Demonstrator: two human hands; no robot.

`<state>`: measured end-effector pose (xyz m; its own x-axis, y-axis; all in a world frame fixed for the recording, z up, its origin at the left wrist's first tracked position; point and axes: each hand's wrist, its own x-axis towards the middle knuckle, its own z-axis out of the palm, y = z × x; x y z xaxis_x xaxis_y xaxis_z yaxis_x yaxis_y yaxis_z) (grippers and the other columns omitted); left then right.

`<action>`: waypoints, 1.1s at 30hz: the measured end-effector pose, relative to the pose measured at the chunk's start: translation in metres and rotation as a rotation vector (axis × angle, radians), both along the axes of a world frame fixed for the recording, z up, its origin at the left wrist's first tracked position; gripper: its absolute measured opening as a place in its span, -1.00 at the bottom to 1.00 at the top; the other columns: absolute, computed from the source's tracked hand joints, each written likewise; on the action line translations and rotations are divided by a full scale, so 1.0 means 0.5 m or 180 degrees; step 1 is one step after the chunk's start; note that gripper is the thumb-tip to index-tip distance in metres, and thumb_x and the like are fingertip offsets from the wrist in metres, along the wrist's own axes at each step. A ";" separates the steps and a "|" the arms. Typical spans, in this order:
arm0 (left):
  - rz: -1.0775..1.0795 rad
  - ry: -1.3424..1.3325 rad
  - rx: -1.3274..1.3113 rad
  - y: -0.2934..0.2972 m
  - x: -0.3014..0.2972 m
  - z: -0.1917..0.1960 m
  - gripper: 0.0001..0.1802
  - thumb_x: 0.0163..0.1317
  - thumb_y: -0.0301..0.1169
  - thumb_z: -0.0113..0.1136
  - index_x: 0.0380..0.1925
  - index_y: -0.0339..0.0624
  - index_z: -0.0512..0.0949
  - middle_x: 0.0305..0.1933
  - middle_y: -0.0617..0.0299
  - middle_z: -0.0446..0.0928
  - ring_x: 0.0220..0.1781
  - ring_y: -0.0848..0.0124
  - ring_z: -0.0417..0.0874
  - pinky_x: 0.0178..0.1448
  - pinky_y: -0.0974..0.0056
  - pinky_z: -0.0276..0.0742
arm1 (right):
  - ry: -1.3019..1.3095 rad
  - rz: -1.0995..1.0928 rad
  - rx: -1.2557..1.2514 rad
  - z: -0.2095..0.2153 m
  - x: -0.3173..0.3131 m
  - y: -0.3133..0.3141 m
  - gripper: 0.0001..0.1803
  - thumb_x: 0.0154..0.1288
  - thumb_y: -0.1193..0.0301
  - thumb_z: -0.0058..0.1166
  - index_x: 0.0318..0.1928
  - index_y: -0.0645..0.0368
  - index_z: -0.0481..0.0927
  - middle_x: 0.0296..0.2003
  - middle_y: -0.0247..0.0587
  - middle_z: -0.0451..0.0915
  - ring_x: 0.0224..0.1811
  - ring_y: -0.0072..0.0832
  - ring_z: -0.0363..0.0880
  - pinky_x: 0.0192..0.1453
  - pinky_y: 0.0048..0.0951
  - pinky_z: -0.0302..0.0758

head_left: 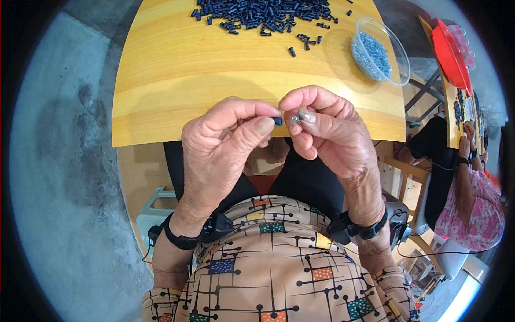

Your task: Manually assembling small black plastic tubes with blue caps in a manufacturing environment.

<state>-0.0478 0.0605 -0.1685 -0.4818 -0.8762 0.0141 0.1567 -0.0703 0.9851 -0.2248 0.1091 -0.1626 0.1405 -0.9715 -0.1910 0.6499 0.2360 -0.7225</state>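
Between the thumb and forefinger of my left hand [222, 142] is a small black plastic sleeve [277, 121], its end pointing right. My right hand [335, 131] pinches a small silvery metal screw [295, 119], its tip turned toward the sleeve. A short gap separates the two parts, and both hands hover over the table's near edge. At the table's far side lies a heap of black plastic sleeves [263, 13], with several loose ones nearer me. Right of it stands a clear round plastic bowl [399, 75] holding many small silvery metal pieces [371, 55].
The yellow wooden table [214, 70] ends just in front of my lap. At the right, another person [469, 214] in a pink patterned top works at a second table with a red basin [449, 56]. A pale green stool [153, 212] stands low on the left.
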 end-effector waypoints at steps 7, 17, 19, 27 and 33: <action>0.0001 0.0422 0.0790 -0.006 0.002 -0.008 -0.77 0.28 -0.40 0.11 -0.15 -0.33 0.54 -0.33 0.22 0.55 -0.36 0.56 0.48 -0.25 0.44 0.43 | -0.0327 -0.0069 0.0026 -0.019 -0.003 0.003 -0.82 0.31 0.45 0.02 -0.14 0.29 0.54 -0.41 -0.30 0.57 -0.49 -0.68 0.48 -0.49 -0.68 0.38; -0.0111 0.0607 0.1060 0.002 -0.010 -0.016 -0.76 0.30 -0.38 0.08 -0.14 -0.32 0.54 -0.33 0.22 0.53 -0.39 0.55 0.45 -0.26 0.42 0.42 | -0.0231 -0.0289 0.0257 -0.022 0.008 -0.003 -0.83 0.34 0.45 -0.03 -0.13 0.26 0.53 -0.40 -0.37 0.50 -0.50 -0.72 0.38 -0.46 -0.69 0.34; -0.0047 0.0652 0.1239 0.004 -0.012 -0.016 -0.77 0.29 -0.38 0.11 -0.17 -0.32 0.58 -0.35 0.20 0.56 -0.42 0.56 0.46 -0.26 0.49 0.42 | -0.0354 -0.0271 0.0147 -0.032 0.005 -0.001 -0.83 0.35 0.46 -0.05 -0.13 0.26 0.52 -0.40 -0.38 0.49 -0.50 -0.71 0.35 -0.46 -0.68 0.32; -0.0110 0.0789 0.1521 0.003 -0.014 -0.024 -0.77 0.28 -0.39 0.12 -0.16 -0.31 0.57 -0.33 0.20 0.57 -0.41 0.55 0.51 -0.25 0.48 0.47 | -0.0364 -0.0356 0.0216 -0.031 0.010 -0.002 -0.84 0.34 0.44 -0.02 -0.14 0.26 0.51 -0.40 -0.34 0.53 -0.51 -0.70 0.41 -0.49 -0.67 0.35; 0.0028 0.0703 0.1388 0.004 -0.018 -0.025 -0.78 0.23 -0.42 0.17 -0.19 -0.35 0.58 -0.35 0.14 0.60 -0.44 0.51 0.57 -0.28 0.47 0.52 | 0.0518 -0.0894 0.0235 -0.028 0.029 0.002 -0.82 0.26 0.43 0.11 -0.18 0.25 0.56 -0.49 -0.36 0.55 -0.58 -0.69 0.43 -0.57 -0.68 0.35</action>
<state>-0.0570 0.0628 -0.1813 -0.5012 -0.8272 -0.2541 0.3612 -0.4668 0.8073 -0.2103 0.1101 -0.1765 -0.1689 -0.9507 -0.2601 0.5745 0.1195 -0.8097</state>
